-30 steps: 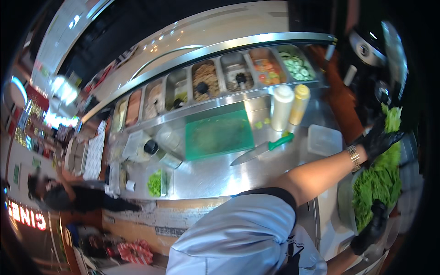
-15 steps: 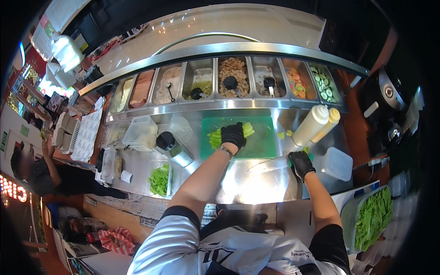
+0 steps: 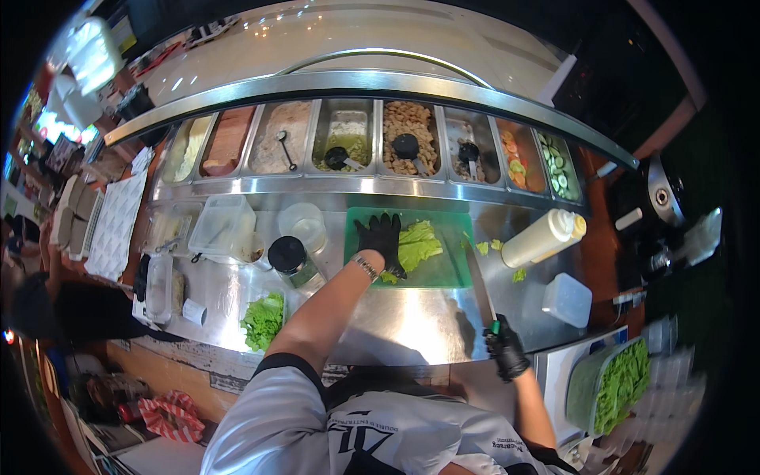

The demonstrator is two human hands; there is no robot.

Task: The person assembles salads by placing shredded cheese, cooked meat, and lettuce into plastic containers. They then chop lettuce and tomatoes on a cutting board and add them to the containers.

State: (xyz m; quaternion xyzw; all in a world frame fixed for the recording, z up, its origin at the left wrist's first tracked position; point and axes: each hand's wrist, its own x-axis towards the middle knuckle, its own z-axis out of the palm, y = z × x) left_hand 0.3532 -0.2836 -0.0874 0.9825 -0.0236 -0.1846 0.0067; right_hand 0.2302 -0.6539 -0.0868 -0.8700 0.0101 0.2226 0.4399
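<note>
On a green cutting board (image 3: 451,273) lies lettuce (image 3: 419,247). My left hand (image 3: 381,241), in a black glove, rests at the left part of the leaves with its fingers spread. To the right and nearer to me, my right hand (image 3: 505,348), also gloved in black, grips the green handle of a knife (image 3: 480,285). The long blade points away from me, its tip by the board's right edge. Small lettuce scraps (image 3: 489,246) lie on the steel counter just right of the board.
Behind the board runs a row of steel food pans (image 3: 345,131) with black scoops in several. Squeeze bottles (image 3: 538,237) and a lidded plastic box (image 3: 567,300) stand right; tubs (image 3: 222,227), a dark-lidded jar (image 3: 291,260) and more lettuce (image 3: 264,321) sit left. A person (image 3: 63,313) is at far left.
My left hand has gone from closed over the lettuce to spread fingers. The right hand has drawn nearer to me, and the knife has swung from pointing left to pointing away.
</note>
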